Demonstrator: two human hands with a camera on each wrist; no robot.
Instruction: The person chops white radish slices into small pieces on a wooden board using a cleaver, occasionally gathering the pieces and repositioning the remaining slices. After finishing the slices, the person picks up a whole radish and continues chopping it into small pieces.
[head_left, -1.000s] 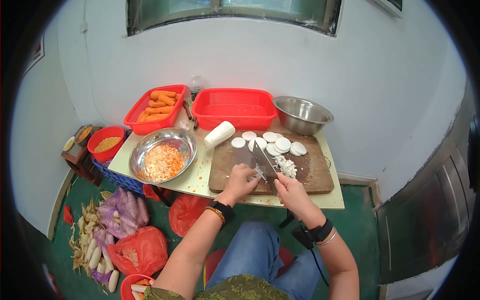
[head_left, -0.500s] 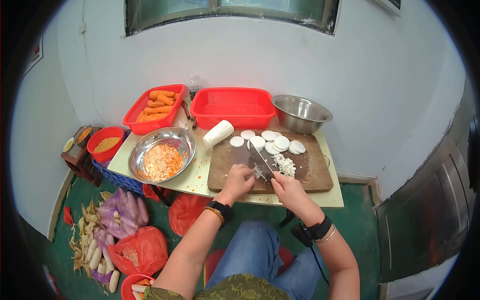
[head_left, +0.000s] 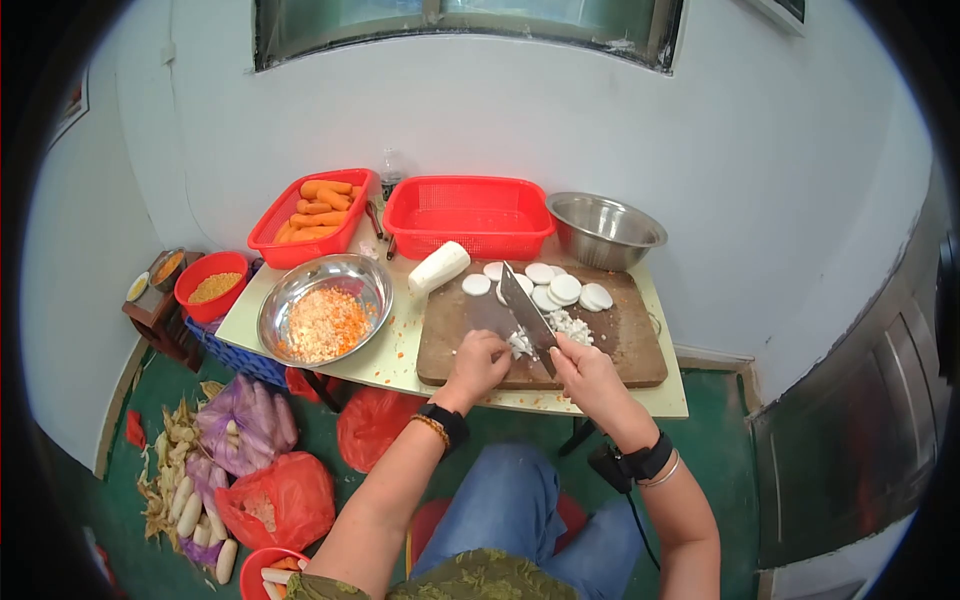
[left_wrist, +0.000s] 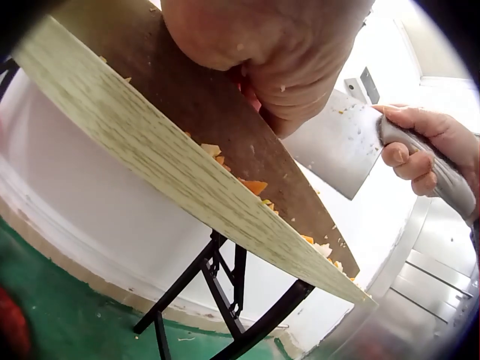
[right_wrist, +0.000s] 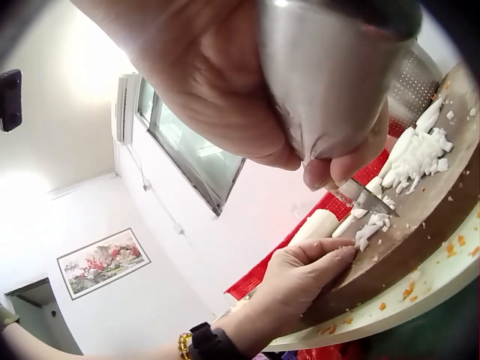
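My right hand grips the handle of a cleaver, its blade angled across the wooden cutting board. In the right wrist view the grey cleaver handle fills the palm. Just left of the blade, my left hand has its fingers bent, with thumb and fingertips pinching the end of some white radish strips. Small cut bits lie between that hand and the blade. Chopped white radish is heaped beyond the cleaver, and round radish slices lie along the board's back.
A peeled radish rests by the board's back left corner. Leftward stands a steel bowl of chopped carrot and pale bits. Behind are a red basket of carrots, another red basket and a deep steel bowl.
The cleaver has shifted slightly right and its blade face shows broader than half a second ago. More small white bits lie beside it. My left hand stays nearly in place.
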